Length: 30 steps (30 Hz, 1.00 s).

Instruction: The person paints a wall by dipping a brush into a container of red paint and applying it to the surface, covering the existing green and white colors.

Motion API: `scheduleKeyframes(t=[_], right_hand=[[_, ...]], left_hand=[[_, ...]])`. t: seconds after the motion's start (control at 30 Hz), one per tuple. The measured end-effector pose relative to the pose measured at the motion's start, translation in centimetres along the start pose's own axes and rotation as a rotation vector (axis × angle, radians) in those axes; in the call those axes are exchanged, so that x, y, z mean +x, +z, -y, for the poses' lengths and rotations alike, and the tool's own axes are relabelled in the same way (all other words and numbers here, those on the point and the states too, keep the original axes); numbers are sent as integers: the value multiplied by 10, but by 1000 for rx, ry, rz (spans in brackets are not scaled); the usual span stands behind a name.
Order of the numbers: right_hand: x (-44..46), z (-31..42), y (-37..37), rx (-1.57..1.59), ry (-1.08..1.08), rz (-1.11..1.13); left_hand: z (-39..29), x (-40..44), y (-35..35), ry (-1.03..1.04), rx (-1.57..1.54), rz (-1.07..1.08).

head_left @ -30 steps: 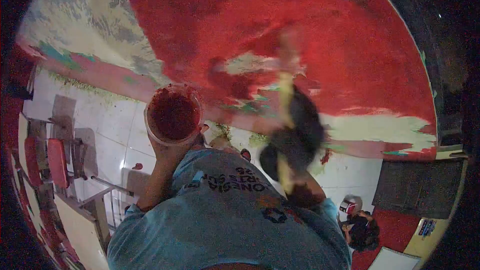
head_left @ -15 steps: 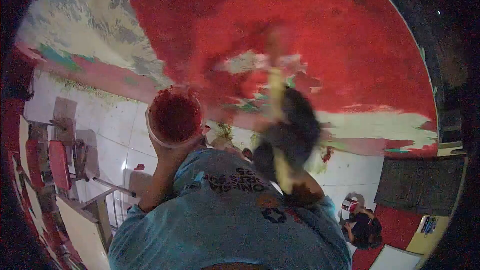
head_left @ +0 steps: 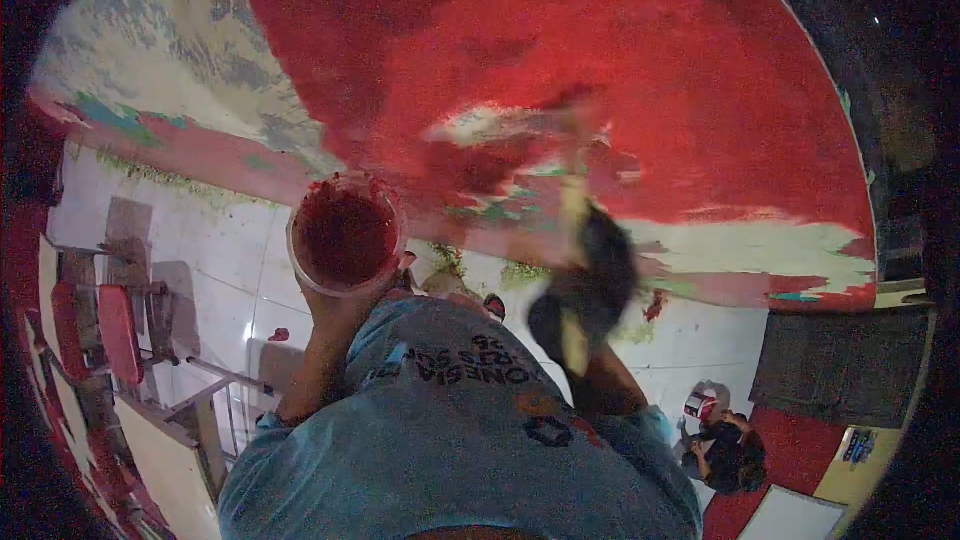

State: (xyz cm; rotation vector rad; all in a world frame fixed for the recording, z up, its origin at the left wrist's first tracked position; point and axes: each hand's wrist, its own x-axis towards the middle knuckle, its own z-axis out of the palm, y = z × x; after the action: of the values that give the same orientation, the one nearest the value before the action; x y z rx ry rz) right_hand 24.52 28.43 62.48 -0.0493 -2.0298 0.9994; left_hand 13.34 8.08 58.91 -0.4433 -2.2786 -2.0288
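Observation:
My left hand point(head_left: 338, 308) is closed around a translucent paint bucket point(head_left: 296, 252), with dark red paint point(head_left: 348, 232) inside and smears on its rim. My right hand point(head_left: 600, 275), dark as if gloved and blurred by motion, grips a paintbrush point(head_left: 574, 202) by its long pale yellow handle. The handle's lower end sticks out below the hand. Its blurred bristles are up against the wall point(head_left: 640, 70), beside whitish and green patches in the wet red paint. The exact bristle contact is smeared.
White tiles point(head_left: 225, 265) cover the floor below the wall. Chairs with red seats point(head_left: 120, 332) and a pale tabletop point(head_left: 160, 450) stand at left. At lower right a person in dark clothes point(head_left: 735, 455) is beside another bucket point(head_left: 702, 406), near a dark mat point(head_left: 840, 365).
My right hand and the brush have moved slightly to the right and down along the wall. Red now covers more of the pale patch. The bucket has barely shifted.

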Motion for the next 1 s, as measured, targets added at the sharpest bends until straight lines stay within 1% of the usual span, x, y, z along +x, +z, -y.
scheduleKeyframes(t=[0.03,0.07,0.1,0.13,0.17,0.23,0.27,0.33,0.37,0.43,0.5,0.57,0.6,0.63,0.67,0.7,0.73,0.77,0.83,0.9,0.97,1.0], right_hand=[[2,16,13,360,311,-23],[4,19,17,248,214,55],[6,19,19,137,114,135],[3,11,20,60,-68,138],[6,18,10,64,-70,136],[28,51,-13,194,683,149],[27,50,-13,195,684,149],[26,47,-10,155,526,108],[25,45,-7,135,445,91],[22,37,-1,98,286,56],[15,29,5,63,132,19],[5,8,15,-145,-196,101],[-3,6,16,-33,-43,109],[-1,15,12,-21,-41,120],[8,32,5,196,276,61],[17,46,0,409,597,8],[24,55,-4,420,607,36],[31,63,-8,302,572,89],[44,78,-15,67,480,181],[56,90,-20,-174,377,255],[66,99,-23,-418,267,315],[70,102,-23,-540,209,341]], left_hand=[[-5,0,1,-33,5,-1],[-10,0,3,-31,6,4],[-15,0,7,22,-41,4],[-19,0,9,75,-86,4],[-24,1,11,78,-83,3],[-30,2,16,53,-265,57],[-32,0,18,52,-264,57],[-35,-2,21,-29,-312,41],[-34,-1,20,-28,-312,36],[-31,-2,17,50,-162,84],[-31,-2,19,41,-153,85],[-27,-3,20,34,-141,86],[-20,-3,22,24,-265,101],[-17,-3,22,11,-387,112],[-18,-2,22,3,-377,95],[-20,-1,23,76,-276,103],[-21,-2,23,141,-171,109],[-19,-5,23,124,-158,86],[-12,-8,26,85,-178,123],[-12,-9,28,99,-133,104],[-18,-10,30,-113,-357,153],[-18,-10,32,-120,-356,150]])
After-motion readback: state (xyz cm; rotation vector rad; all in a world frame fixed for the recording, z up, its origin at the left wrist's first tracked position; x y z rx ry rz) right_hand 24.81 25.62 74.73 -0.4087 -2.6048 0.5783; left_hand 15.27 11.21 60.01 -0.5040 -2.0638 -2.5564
